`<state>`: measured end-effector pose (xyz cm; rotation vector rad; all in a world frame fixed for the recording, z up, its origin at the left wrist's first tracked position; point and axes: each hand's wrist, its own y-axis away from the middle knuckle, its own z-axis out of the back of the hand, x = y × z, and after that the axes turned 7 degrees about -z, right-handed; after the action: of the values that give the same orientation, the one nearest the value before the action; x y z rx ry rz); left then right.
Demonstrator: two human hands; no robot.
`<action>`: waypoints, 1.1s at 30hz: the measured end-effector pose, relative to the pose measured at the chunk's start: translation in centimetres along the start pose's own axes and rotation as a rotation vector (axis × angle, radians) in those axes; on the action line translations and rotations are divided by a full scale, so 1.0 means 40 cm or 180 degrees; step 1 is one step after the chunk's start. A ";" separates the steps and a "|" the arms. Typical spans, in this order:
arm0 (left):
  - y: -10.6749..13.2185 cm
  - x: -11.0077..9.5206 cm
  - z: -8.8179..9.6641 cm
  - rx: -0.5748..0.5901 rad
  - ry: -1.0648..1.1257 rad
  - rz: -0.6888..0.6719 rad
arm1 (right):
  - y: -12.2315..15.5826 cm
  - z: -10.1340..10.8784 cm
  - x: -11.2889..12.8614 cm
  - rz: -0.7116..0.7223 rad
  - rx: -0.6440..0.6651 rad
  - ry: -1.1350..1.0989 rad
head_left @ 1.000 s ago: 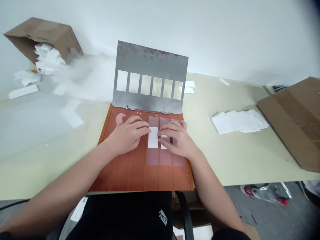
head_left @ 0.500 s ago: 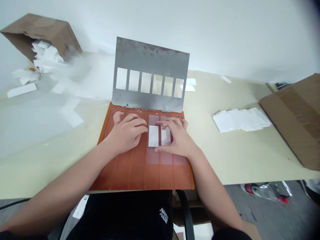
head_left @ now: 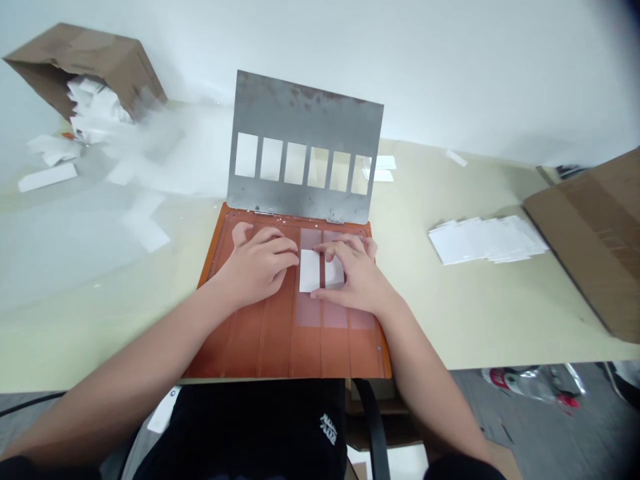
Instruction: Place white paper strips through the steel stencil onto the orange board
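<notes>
A hinged jig lies in front of me, with an orange grooved base [head_left: 240, 340] and a raised grey metal lid [head_left: 305, 107] with a row of rectangular cutouts. On the base are clear strips [head_left: 309, 312], with a white card [head_left: 309, 272] on one and another white card [head_left: 333, 275] partly under my right hand. My right hand [head_left: 353, 273] spans the first card, a fingertip at its upper edge and the thumb at its lower edge. My left hand [head_left: 263, 263] rests on the base, fingers apart and loosely bent, its fingertips by that card's left edge.
A fanned stack of white cards [head_left: 485, 240] lies to the right, beside a cardboard box [head_left: 595, 233]. At the far left a tipped cardboard box [head_left: 100, 57] spills white pieces [head_left: 97, 110]. Clear film sheets [head_left: 185, 147] lie left of the lid.
The whole view has shifted slightly. Both hands keep nearly the same places on the jig, and the cards show no clear movement.
</notes>
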<state>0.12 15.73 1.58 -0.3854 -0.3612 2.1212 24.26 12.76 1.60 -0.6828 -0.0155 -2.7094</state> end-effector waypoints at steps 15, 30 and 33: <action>-0.001 -0.003 0.001 0.0120 0.0034 0.0063 | 0.001 0.000 0.003 0.0038 -0.0024 -0.0036; -0.002 -0.008 0.001 0.0265 0.0241 0.0008 | -0.001 0.007 0.007 -0.0047 0.0089 -0.0091; 0.001 -0.006 -0.004 0.0261 0.0253 -0.0071 | -0.001 0.007 0.007 -0.0023 0.0070 -0.0081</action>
<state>0.29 15.53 1.48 -0.4147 -0.2310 2.0850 24.14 12.71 1.99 -0.7119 -0.0541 -2.7033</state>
